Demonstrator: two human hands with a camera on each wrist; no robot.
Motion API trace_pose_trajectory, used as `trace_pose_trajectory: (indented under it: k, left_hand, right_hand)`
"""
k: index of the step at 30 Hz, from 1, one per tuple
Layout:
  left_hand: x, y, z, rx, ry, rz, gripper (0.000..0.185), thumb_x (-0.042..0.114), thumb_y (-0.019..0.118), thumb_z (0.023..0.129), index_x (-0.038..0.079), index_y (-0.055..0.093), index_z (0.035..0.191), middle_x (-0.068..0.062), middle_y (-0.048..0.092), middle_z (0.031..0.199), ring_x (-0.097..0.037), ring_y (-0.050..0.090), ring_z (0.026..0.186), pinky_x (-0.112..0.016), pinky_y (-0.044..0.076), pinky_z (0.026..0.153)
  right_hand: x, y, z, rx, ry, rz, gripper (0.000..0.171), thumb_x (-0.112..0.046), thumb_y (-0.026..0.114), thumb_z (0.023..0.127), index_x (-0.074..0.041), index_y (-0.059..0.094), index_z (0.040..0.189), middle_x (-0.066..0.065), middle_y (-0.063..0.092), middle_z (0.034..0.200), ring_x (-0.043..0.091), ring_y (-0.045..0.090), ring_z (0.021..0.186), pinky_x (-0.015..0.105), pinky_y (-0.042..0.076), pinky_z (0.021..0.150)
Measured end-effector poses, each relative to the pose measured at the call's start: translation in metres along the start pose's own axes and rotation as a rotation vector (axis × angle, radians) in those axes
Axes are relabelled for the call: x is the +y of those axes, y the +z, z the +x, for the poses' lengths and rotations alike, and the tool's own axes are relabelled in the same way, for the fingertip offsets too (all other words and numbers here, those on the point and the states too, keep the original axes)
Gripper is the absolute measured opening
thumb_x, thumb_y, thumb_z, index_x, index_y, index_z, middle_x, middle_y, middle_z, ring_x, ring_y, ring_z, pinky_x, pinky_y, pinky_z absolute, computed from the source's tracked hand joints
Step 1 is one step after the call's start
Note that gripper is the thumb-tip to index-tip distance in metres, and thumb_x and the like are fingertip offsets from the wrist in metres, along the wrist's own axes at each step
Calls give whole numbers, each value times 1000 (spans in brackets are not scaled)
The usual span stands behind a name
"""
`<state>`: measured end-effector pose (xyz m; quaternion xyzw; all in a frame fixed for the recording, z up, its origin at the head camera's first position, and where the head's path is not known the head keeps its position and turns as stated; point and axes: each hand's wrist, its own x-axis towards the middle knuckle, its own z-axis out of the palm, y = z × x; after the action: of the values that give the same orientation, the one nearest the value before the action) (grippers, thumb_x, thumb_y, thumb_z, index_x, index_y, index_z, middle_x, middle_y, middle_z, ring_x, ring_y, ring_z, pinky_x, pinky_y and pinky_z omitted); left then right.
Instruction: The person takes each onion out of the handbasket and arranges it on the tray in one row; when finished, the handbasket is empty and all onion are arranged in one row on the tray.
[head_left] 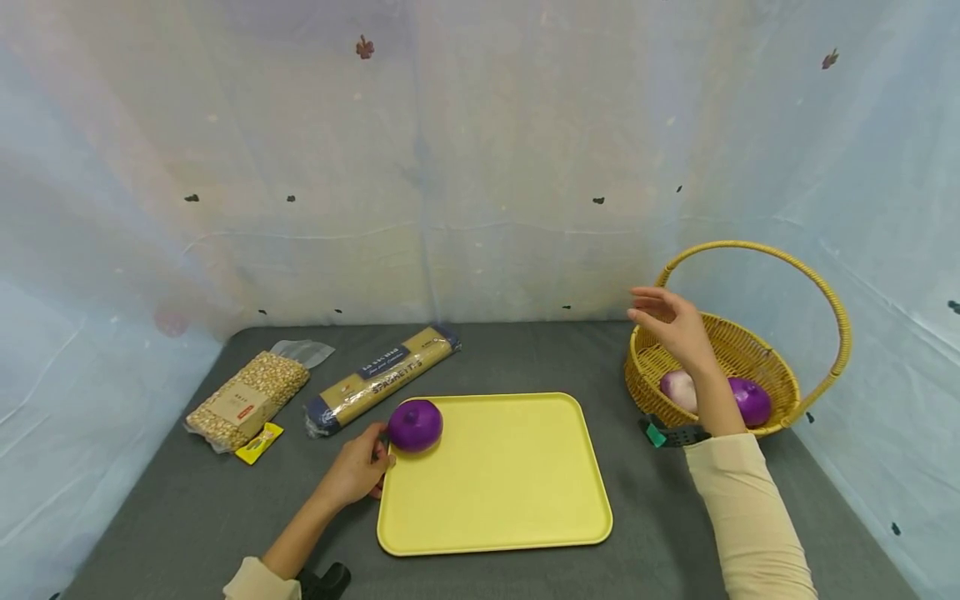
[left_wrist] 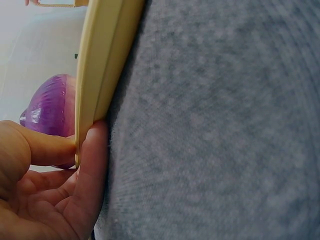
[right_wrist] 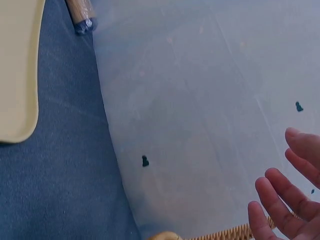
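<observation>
My left hand (head_left: 355, 468) pinches the left rim of a yellow tray (head_left: 502, 475); in the left wrist view the thumb (left_wrist: 50, 148) lies on the rim's upper side and a finger on its underside. A round purple onion (head_left: 416, 425) sits in the tray's far left corner, beside that hand. Over the left part of a wicker basket (head_left: 637, 379) hovers my right hand (head_left: 678, 329), fingers loosely bent and holding nothing. Inside the basket are a pale white-purple vegetable (head_left: 678, 389) and a shiny purple one (head_left: 750, 402), both partly hidden by the right arm.
A packet of spaghetti (head_left: 386, 379) lies behind the tray on the grey table (head_left: 525, 575). Farther left are a clear bag of corn kernels (head_left: 251, 398) and a small yellow packet (head_left: 259, 443). The basket's tall handle (head_left: 843, 333) arches up at the right. A pale curtain (head_left: 495, 167) hangs behind.
</observation>
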<state>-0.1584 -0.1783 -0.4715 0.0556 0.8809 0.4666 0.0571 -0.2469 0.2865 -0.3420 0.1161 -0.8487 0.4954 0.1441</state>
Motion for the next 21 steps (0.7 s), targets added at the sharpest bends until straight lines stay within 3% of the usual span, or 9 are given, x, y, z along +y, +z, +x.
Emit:
trace_pose_trajectory:
  k: [8,16,21]
  left_hand:
    - [1,0,0,0,-3,5,45,-3,61,86,-6,44,127,-6,49,73,-13,54,46,-26,50,36]
    - [1,0,1,-1,-7,8,45,-3,61,86,-7,43,127,-6,50,73,-13,54,46,-26,50,36]
    - [1,0,0,-3,-6,6,46,-3,61,86,-9,42,128,-6,50,72,-15,53,46,-27,50,36]
  right_hand:
    - [15,-11,-2,6,43,-47,41,-30,62,90,-14,55,128,13,57,122,-2,54,99,12,48,75]
    - [29,-25,-4,14,58,-84,46,-27,61,91,-6,51,131,23,53,125,-5,52,96,14,48,72]
    - [39,-33,-5,18,77,-94,43,-27,60,92,-10,52,131,23,52,124,-7,51,95,11,46,73]
